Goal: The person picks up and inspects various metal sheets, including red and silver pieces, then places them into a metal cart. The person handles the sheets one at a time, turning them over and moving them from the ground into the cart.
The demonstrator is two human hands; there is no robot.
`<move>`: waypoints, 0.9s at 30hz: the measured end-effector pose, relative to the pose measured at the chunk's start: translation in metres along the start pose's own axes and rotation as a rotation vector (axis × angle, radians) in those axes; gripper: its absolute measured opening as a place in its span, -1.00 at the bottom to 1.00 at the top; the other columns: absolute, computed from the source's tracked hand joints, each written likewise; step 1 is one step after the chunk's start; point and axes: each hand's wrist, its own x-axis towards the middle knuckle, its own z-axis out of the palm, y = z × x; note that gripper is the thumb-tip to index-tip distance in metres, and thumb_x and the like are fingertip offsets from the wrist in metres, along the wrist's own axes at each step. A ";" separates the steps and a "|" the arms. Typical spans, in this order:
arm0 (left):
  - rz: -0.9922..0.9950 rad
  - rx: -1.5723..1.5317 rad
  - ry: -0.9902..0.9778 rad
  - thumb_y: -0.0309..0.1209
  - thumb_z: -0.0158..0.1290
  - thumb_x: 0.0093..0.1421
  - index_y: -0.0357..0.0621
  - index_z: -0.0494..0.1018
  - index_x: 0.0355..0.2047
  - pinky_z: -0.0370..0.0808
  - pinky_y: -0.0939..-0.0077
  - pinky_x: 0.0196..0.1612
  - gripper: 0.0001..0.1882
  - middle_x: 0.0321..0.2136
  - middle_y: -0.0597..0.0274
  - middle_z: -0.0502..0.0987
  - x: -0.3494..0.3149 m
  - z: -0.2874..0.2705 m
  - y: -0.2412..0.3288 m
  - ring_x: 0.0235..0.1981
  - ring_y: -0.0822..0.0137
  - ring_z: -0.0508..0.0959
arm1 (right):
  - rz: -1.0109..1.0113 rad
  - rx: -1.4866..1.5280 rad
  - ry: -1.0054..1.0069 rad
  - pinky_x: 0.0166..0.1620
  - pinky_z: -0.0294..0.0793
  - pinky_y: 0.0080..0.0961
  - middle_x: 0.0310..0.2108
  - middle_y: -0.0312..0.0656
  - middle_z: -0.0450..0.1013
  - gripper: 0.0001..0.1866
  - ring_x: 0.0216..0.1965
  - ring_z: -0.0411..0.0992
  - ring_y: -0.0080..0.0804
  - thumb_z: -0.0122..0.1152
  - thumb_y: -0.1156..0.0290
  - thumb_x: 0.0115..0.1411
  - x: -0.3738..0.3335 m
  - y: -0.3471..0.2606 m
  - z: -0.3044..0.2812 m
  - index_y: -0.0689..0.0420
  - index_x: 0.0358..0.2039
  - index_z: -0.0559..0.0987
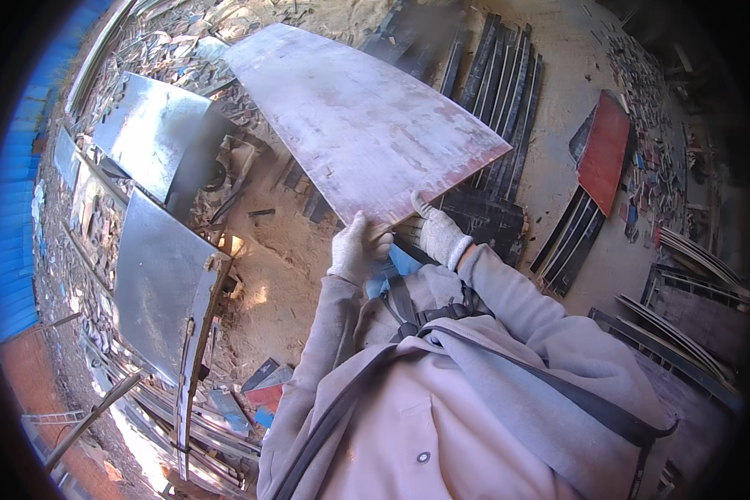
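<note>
Your left hand (359, 248) and right hand (442, 232), fabric-gloved, grip that scuffed flat panel (358, 121); long dark strips (506, 102) lie right, glossy grey sheets (152, 275) left.

The view looks from the left one of two fisheye cameras on the person's head, steeply down and forward. Nearest is the torso (408, 417), spread large from four to seven o'clock. At mid-range, the left hand (357, 248) sits about the centre and the right hand (442, 235) just off it toward three. The board (358, 121) runs away from the lens toward eleven. The blue wall (12, 217), far off at nine, bends along the dark round rim.
</note>
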 end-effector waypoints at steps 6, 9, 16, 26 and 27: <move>-0.091 0.282 -0.084 0.09 0.02 0.45 -0.21 0.61 -0.24 0.53 0.48 -0.50 -0.45 -0.45 0.14 0.65 -0.015 0.040 0.008 -0.59 0.38 0.55 | -0.109 0.240 -0.056 0.10 0.57 -0.21 -0.08 -0.06 0.59 -0.71 -0.05 0.58 -0.15 0.25 0.42 0.36 0.030 0.011 -0.012 0.29 0.02 0.58; -0.184 0.668 -0.187 0.18 0.04 0.41 -0.11 0.60 -0.40 0.46 0.54 -0.47 -0.42 -0.60 0.33 0.50 -0.020 0.054 0.041 -0.58 0.45 0.48 | -0.242 0.243 0.050 0.01 0.61 -0.22 -0.13 -0.07 0.60 -0.79 -0.12 0.59 -0.20 0.30 0.58 0.24 -0.020 -0.029 -0.018 0.28 -0.10 0.61; -0.128 0.067 0.058 0.33 0.21 0.19 -0.10 0.45 -0.07 0.55 0.33 -0.26 -0.28 -0.23 0.30 0.50 0.198 -0.020 0.078 -0.28 0.29 0.55 | -0.414 -0.132 0.481 -0.16 0.64 -0.10 -0.17 0.02 0.60 -0.76 -0.21 0.61 -0.23 0.23 0.44 0.26 -0.199 -0.043 -0.185 0.27 -0.10 0.58; -0.244 -0.106 0.090 -0.31 0.36 0.20 -0.29 0.56 0.02 0.61 0.18 0.03 -0.55 -0.11 0.07 0.68 0.289 0.008 -0.004 -0.12 0.13 0.67 | 0.042 -0.063 0.938 -0.15 0.64 -0.08 -0.17 0.01 0.61 -0.76 -0.20 0.62 -0.21 0.20 0.42 0.28 -0.258 0.056 -0.209 0.24 -0.09 0.59; -0.239 -0.107 0.087 -0.37 0.41 0.14 -0.29 0.61 -0.07 0.70 0.26 -0.16 -0.61 -0.20 0.11 0.71 0.288 0.009 -0.001 -0.30 0.18 0.72 | 0.055 -0.074 0.920 -0.15 0.64 -0.08 -0.17 0.01 0.61 -0.76 -0.20 0.62 -0.21 0.20 0.42 0.28 -0.246 0.058 -0.204 0.24 -0.09 0.59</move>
